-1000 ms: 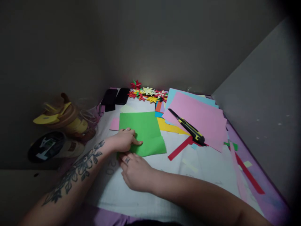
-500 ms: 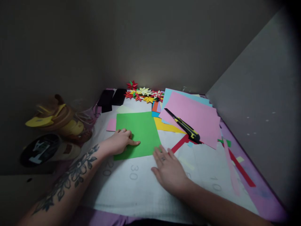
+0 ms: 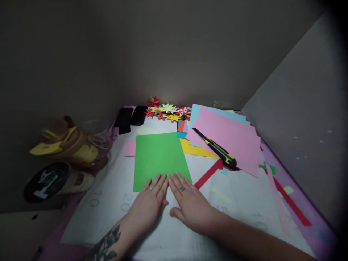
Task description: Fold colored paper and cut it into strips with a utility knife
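Note:
A green sheet of paper lies on the white cloth in front of me. On its near edge rest the fingertips of my left hand, palm down with the fingers stretched out. Close beside it, my right hand lies flat on the same edge near the right corner, thumb spread to the side. Neither hand grips anything. A pink paper piece pokes out past the sheet's left edge.
A black and yellow utility knife lies across pink sheets at the right. Folded paper stars line the back, beside black phone-like slabs. Red paper strips lie at the right; a cap is at the left.
My left hand has slid from the middle of the green sheet to its near edge, its fingers straightening. My right hand has moved slightly left onto that edge.

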`<state>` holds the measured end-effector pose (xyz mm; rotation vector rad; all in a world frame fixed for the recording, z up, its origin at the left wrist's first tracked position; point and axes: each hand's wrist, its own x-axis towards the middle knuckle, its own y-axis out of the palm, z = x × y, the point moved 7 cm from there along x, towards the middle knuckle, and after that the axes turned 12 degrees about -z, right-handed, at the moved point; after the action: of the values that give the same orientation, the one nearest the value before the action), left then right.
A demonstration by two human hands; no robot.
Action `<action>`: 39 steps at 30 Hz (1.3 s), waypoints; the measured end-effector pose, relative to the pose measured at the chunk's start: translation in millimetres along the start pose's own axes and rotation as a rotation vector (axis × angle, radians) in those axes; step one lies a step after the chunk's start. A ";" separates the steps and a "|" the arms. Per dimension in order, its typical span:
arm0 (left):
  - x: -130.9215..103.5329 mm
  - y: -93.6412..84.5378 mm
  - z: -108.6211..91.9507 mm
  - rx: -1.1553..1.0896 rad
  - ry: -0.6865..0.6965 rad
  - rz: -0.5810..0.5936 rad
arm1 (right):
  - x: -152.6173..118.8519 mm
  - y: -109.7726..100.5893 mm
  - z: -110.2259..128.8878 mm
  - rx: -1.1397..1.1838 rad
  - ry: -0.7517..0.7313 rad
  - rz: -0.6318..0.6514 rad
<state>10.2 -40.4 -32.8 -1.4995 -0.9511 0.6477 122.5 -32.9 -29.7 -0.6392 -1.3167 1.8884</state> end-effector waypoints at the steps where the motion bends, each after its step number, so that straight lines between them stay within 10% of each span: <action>1: -6.7 1.6 5.8 0.004 -0.025 0.015 | -1.4 4.6 -1.9 0.004 0.007 0.021; 10: -60.6 -21.5 54.4 0.196 -0.164 0.009 | -41.3 2.0 -32.5 -0.151 0.060 -0.228; 20: -36.9 -45.9 64.6 0.161 -0.142 -0.255 | -40.3 -49.0 -42.4 0.036 -0.031 -0.535; 32: 7.1 -7.6 5.2 -0.035 -0.045 0.172 | 67.7 -46.8 -64.1 0.056 0.144 -0.198; 39: 2.2 -2.8 2.3 -0.086 -0.057 0.150 | 76.7 -42.7 -59.8 0.022 0.100 -0.078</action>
<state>8.8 -37.3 -30.2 -1.6477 -0.9257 0.7686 132.6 70.9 -9.8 -0.6528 -1.2380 1.7833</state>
